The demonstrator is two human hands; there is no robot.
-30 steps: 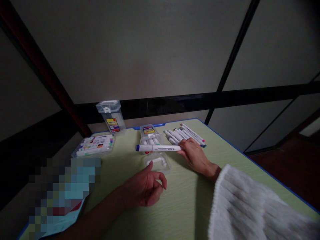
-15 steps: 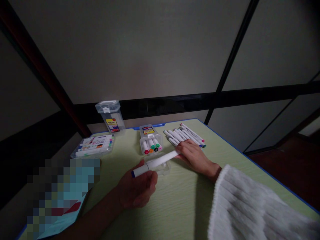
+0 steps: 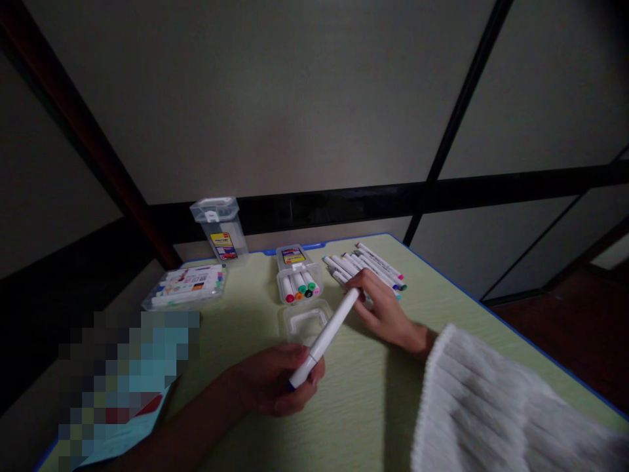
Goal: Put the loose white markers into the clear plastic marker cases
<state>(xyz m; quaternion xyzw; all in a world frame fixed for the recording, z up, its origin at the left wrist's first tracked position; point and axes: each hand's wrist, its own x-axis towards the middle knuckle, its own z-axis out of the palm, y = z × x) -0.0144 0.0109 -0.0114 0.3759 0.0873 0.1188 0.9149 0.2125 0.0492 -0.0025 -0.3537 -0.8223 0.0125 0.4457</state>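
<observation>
pinching the dark blue capped end of a white marker [image 3: 327, 334] between the thumb and fingers of the left hand [image 3: 278, 380]. pinching the far end with bent fingers of the right hand [image 3: 383, 311]. holding the marker slanted between the 2 hands, with its capped end lower in view, over the green desk [image 3: 358, 400]. wearing a white ribbed sleeve [image 3: 496, 406] behind the right hand.

just past the left hand, have a shallow clear lid [image 3: 304, 321], partly hidden behind fingers and marker; cannot tell if joined to anything. beyond that lid, have an open clear case [image 3: 298, 270] lying down, with 6 caps [image 3: 301, 292] facing the hands: 1 red, 1 orange, 2 green, 1 black and 1 pink. just beyond the right hand, see a spread of loose markers [image 3: 373, 262], lying side by side at a slant and partly covered by the fingers; too crowded to count.

well beyond the left hand and to its left, see an upright clear case [image 3: 226, 239] with a yellow label. nearer the left hand, but also to its left, see a flat clear case [image 3: 187, 288] of white markers. left of the left forearm, see a teal item [image 3: 147, 367], mostly blurred out.
</observation>
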